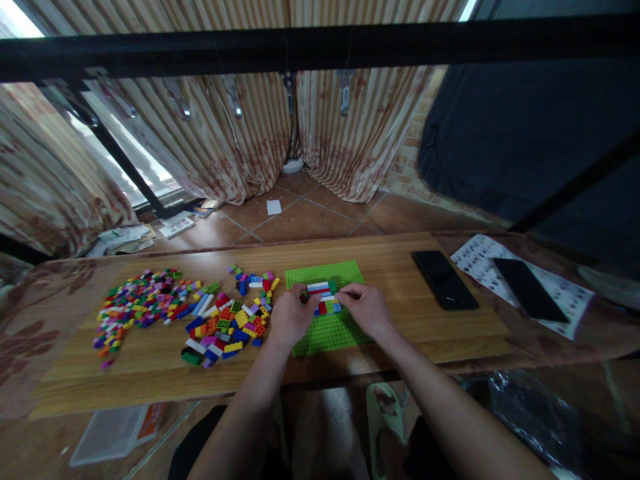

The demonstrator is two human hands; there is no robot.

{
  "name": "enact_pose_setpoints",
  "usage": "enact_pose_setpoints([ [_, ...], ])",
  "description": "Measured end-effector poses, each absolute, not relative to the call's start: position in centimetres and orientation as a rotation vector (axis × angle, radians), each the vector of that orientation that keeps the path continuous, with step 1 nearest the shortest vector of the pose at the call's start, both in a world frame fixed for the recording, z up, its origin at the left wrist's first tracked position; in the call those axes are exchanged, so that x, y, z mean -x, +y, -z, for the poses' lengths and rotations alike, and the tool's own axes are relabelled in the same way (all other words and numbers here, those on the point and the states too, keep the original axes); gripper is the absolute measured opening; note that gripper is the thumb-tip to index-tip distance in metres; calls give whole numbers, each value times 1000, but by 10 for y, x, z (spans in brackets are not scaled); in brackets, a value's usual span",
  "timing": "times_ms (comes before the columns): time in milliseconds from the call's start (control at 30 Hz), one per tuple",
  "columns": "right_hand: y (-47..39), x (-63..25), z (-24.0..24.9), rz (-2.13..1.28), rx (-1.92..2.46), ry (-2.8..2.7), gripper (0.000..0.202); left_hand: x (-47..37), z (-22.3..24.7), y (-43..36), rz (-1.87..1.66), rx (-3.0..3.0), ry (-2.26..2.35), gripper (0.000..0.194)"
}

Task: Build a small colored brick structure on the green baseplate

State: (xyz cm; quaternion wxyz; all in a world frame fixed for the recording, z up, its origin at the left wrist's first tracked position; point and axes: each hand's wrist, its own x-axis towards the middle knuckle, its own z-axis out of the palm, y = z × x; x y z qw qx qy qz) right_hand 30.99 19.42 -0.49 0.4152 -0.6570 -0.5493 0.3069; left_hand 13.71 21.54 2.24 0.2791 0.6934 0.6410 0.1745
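Note:
A green studded baseplate lies on the wooden board in front of me. Rows of building bricks in white, red, blue and yellow sit on its middle, with green ones at their upper right. My left hand has its thumb and fingers closed at the left end of these rows, covering part of them. From the other side, my right hand pinches at the right end. A white brick shows between the left thumb and the right fingertips. The exact contact points are too small to make out.
Left of the baseplate lies a loose pile of larger bricks, and beyond it a heap of small bricks. A black phone rests at the board's right. Further right, another phone lies on a printed sheet. A dark bar crosses above.

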Motion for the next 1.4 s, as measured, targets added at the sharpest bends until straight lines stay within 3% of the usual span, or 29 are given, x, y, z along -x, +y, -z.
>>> enact_pose_setpoints([
  [233, 196, -310, 8, -741, 1639, -1365, 15, -136, -20, 217, -466, -1893, 1698, 35],
  [400, 200, -310, 12, -739, 1626, -1353, 28, -136, -22, 218, -461, -1865, 1710, 34],
  [1400, 205, -304, 11, -769, 1656, -1274, 16, -140, -26, 220, -448, -1830, 1776, 29],
])
